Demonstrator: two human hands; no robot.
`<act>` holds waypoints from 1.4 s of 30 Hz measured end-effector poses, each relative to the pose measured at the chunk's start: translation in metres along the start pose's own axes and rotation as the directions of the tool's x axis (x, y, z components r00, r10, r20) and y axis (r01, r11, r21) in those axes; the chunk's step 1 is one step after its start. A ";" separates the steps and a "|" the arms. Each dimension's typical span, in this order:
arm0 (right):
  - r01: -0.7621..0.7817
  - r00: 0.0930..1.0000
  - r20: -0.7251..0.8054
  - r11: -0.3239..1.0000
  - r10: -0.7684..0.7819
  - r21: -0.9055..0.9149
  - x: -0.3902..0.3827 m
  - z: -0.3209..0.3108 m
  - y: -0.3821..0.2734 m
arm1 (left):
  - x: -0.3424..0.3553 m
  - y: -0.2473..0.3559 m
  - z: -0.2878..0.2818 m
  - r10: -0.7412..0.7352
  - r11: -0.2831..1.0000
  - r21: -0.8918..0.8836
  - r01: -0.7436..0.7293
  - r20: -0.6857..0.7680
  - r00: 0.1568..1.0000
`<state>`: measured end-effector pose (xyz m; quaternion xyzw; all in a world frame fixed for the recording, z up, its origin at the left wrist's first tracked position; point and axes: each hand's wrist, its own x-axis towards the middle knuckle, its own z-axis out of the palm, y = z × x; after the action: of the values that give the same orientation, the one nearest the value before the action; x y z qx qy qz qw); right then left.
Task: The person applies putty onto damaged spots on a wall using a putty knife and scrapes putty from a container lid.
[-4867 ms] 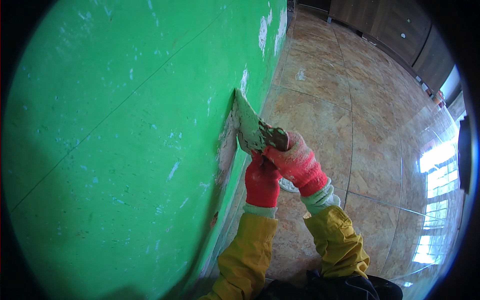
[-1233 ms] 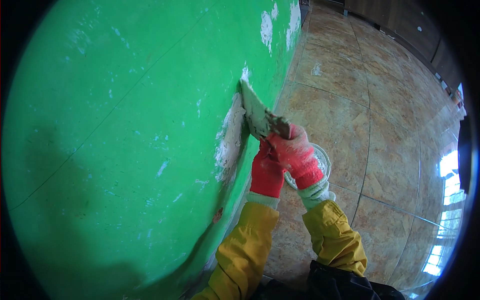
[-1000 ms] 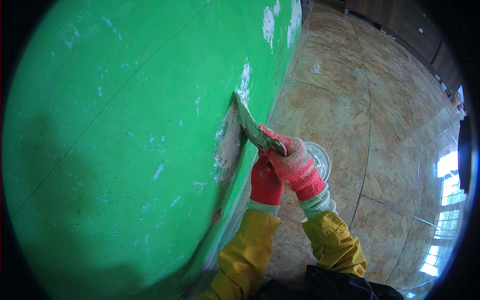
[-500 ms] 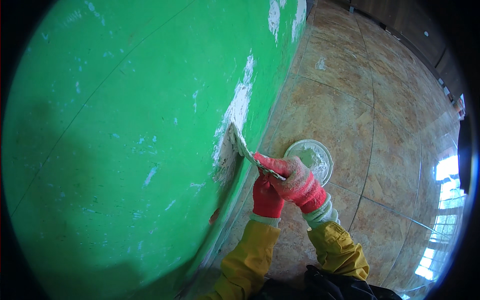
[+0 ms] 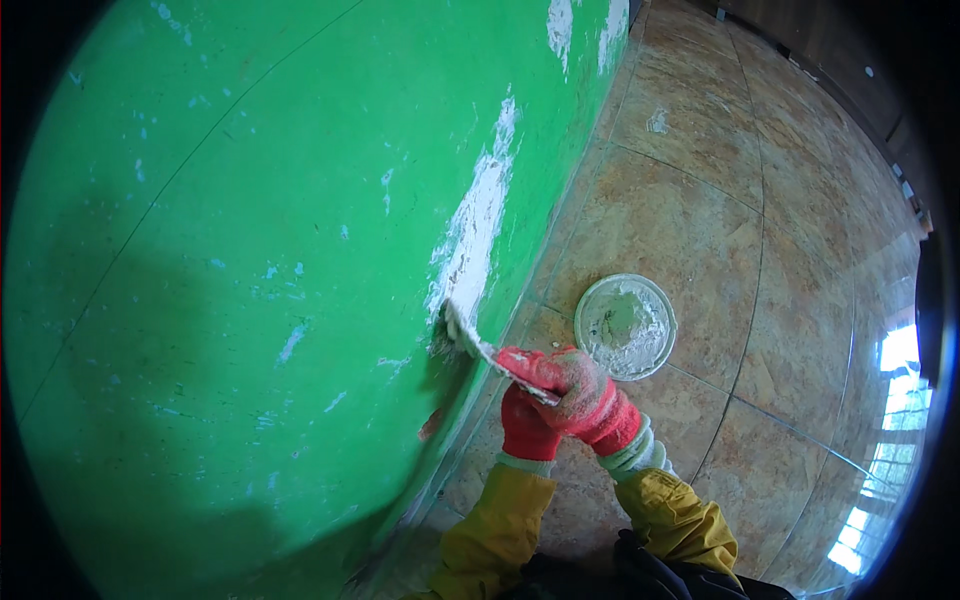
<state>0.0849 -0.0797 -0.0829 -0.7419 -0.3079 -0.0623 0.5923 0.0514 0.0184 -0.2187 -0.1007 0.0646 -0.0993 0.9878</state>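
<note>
Scraper (image 5: 482,350), smeared white, juts up-left from the right grip (image 5: 590,397), its blade against the green wall (image 5: 250,330) at the low end of a white patch (image 5: 482,220). Right grip is closed round the scraper. Left grip (image 5: 528,428) sits below-left, touching the right; fingers hidden, cannot tell its hold. Tub (image 5: 673,330) of white paste (image 5: 643,345) stands just up-right of the right grip, on tiled floor (image 5: 700,240).

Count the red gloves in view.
2: one on the left hand, lower in the picture; one on the right hand, gripping the scraper. No others show.
</note>
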 end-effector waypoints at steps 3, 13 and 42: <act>-0.199 0.980 0.017 0.973 0.198 0.116 -0.007 0.001 -0.005 | -0.014 0.007 0.000 -0.033 0.967 0.249 0.054 -0.090 0.995; -0.672 0.720 0.146 0.629 0.678 0.392 -0.025 -0.044 -0.042 | -0.055 -0.035 0.079 -0.087 0.916 0.381 0.128 -0.122 0.989; -0.227 0.958 0.088 0.530 0.274 0.817 0.009 -0.078 0.011 | -0.066 0.001 0.161 0.030 0.285 0.741 0.608 -0.641 0.767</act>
<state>0.1197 -0.1489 -0.0655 -0.4166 -0.1768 0.1541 0.8783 0.0115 0.0635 -0.0553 0.4993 0.2515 -0.3297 0.7608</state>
